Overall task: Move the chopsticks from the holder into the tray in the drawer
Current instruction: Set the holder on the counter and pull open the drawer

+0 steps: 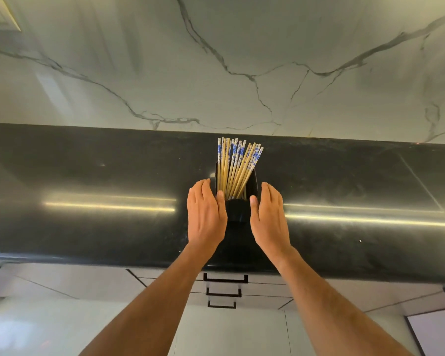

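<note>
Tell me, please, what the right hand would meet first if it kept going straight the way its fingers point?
Probably the marble wall: the right hand points along the black holder, beside it, though depth is unclear.

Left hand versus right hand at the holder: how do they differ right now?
The left hand flanks the holder on its left, the right hand on its right. The left thumb lies against the holder's front rim near the chopsticks; the right thumb sits slightly lower on the front. Both are open, fingers straight, palms facing the holder. Neither holds any chopsticks.
</note>
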